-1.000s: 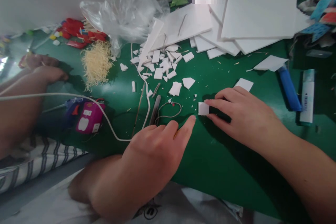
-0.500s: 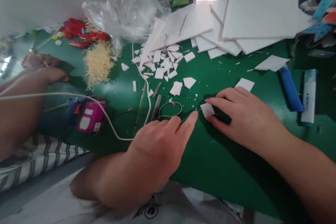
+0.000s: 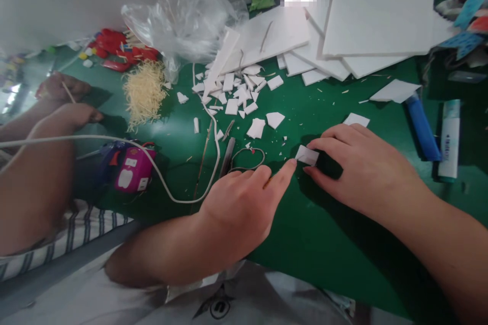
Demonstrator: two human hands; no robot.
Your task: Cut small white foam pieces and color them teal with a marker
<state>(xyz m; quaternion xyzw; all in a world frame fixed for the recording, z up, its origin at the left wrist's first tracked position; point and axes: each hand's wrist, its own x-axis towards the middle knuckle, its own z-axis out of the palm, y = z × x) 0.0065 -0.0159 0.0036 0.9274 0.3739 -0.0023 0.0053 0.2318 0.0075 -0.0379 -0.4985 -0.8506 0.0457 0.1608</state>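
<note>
My right hand (image 3: 351,162) is closed, pinching a small white foam board piece (image 3: 307,155) between thumb and fingertips just above the green table. My left hand (image 3: 244,200) is closed around a thin tool with a yellow-brown shaft (image 3: 268,182), mostly hidden by the fingers. Its index finger stretches along the tool, and the fine tip meets the near left edge of the foam piece. Beyond the left hand lie a grey stick-like tool (image 3: 227,156) and a loop of thin cord (image 3: 247,151). Another foam piece (image 3: 357,120) rests behind my right hand.
Foam scraps (image 3: 240,94) and stacked foam boards (image 3: 377,15) lie behind, beside a plastic bag (image 3: 183,20). A white cable (image 3: 168,188) loops near my left arm. A magenta box (image 3: 135,169), thin yellow sticks (image 3: 145,94), a marker (image 3: 449,139) and a co-worker's hands (image 3: 72,99) flank the area.
Both my hands have shifted slightly right. The foam piece has turned in my right fingers, and the tool's tip now reaches its edge. A thin stick in the co-worker's hand shows more clearly.
</note>
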